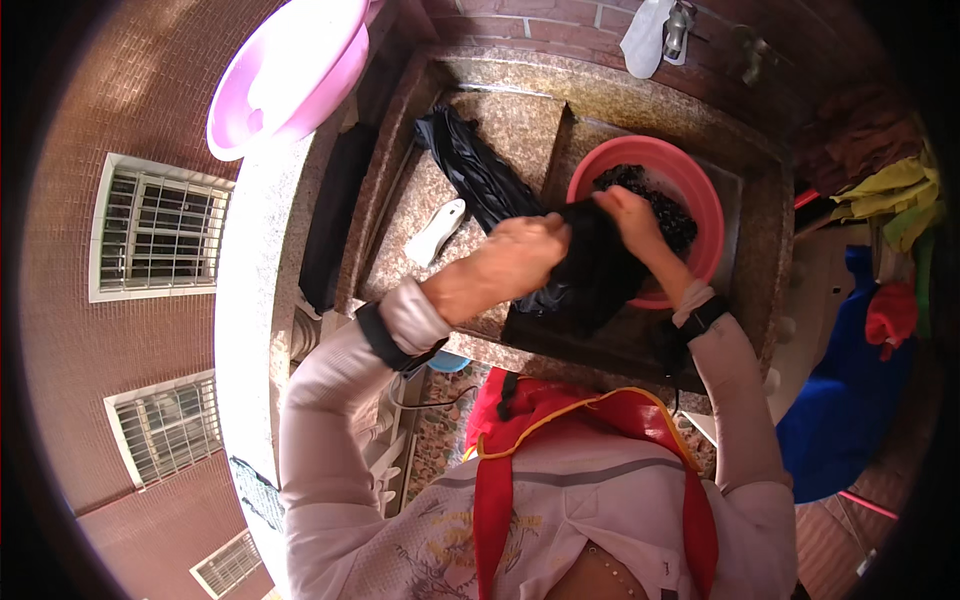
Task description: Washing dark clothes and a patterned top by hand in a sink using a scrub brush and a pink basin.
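Both hands grip one black cloth garment (600,262) over the stone sink (480,112). My left hand (517,259) is closed on its left side, and my right hand (630,214) pinches its upper right edge. The garment hangs partly in front of a red plastic basin (709,251), which holds dark wet fabric (675,217) and some cloudy water. A twisted black cloth (476,165) lies on the sink's raised left slab. Near my left hand rests a white scrubbing brush (435,232), or similar tool.
On the pale ledge at upper left stands a pink basin (300,75). A dark folded item (337,217) lies by the sink's left wall. A metal tap (677,30) is on the brick wall. Blue cloth (840,390) and yellow cloths (892,195) hang at right.
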A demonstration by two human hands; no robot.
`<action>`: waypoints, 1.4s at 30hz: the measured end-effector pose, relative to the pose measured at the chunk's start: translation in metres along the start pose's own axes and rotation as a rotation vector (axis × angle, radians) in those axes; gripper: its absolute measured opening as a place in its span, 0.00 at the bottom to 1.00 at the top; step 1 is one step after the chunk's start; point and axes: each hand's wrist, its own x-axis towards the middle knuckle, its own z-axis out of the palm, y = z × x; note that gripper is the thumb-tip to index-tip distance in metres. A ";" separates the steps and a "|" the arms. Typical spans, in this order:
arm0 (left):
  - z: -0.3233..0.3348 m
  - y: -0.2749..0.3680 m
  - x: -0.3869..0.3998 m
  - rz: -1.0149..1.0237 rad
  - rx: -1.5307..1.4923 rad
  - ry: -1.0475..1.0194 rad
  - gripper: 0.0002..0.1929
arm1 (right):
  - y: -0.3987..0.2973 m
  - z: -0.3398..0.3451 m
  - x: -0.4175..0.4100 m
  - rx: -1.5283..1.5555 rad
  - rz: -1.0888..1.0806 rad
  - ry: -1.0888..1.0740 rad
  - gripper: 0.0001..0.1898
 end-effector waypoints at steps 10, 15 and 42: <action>-0.001 -0.033 -0.029 -0.239 -1.290 0.388 0.03 | -0.001 0.000 -0.020 -0.054 -0.012 0.039 0.15; 0.003 -0.029 -0.024 -0.175 -1.312 0.492 0.03 | -0.096 -0.006 -0.020 0.407 0.144 -0.111 0.15; 0.036 -0.012 -0.001 -0.109 -0.928 0.553 0.08 | -0.036 0.023 -0.037 1.460 0.129 -0.376 0.10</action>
